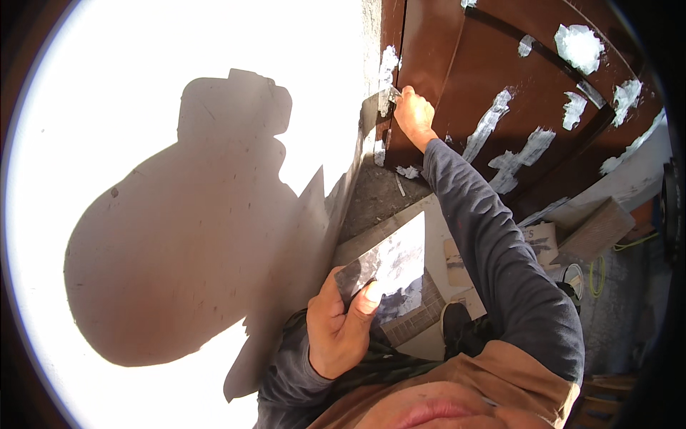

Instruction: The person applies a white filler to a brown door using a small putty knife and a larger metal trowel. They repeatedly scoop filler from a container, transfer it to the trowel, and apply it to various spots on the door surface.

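Observation:
My left hand (334, 332) is closed on the near edge of a flat plate (350, 279), its thumb on top. White paste, bright in the sun, covers much of the plate's upper face. Stretched out ahead, my right hand (414, 114) is closed on a putty knife (394, 94), of which only a bit of blade shows. That blade rests at the edge of a brown door (429, 50), beside a white filler patch (387, 68) on the frame. The knife's handle is hidden in my fingers. More white filler patches (489, 121) mark the door.
A sunlit white wall (314, 43) rises close on my left, with my shadow across it. Cardboard (457, 261) lies on the floor below my right arm. A wooden block (599, 229) and a yellow cord (599, 277) lie at the right, near my shoe (574, 279).

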The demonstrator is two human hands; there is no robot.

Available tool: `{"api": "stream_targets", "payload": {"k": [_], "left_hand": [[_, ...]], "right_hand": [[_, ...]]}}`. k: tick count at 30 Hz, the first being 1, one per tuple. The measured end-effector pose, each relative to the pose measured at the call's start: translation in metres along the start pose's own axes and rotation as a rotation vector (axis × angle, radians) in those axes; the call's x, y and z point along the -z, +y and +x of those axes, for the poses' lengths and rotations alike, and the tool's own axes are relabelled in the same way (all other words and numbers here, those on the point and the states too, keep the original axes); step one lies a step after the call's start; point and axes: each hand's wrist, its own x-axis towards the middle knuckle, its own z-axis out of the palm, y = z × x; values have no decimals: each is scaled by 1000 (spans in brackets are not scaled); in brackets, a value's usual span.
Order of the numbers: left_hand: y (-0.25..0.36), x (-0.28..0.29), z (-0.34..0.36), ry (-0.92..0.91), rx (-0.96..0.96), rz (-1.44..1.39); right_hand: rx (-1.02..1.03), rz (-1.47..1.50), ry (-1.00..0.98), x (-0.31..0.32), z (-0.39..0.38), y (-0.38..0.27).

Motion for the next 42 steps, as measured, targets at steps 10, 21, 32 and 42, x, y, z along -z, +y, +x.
{"api": "stream_targets", "payload": {"k": [10,21,32,42], "left_hand": [[-13,-5,32,209,252,-582],[-16,-17,38,262,218,-783],[-15,3,29,171,289,-862],[-20,19,33,131,309,-708]], "right_hand": [[68,1684,-960,180,-70,9],[135,1081,-729,213,-89,-14],[-329,1541,-473,105,-81,9],[57,390,329,39,17,-28]]}}
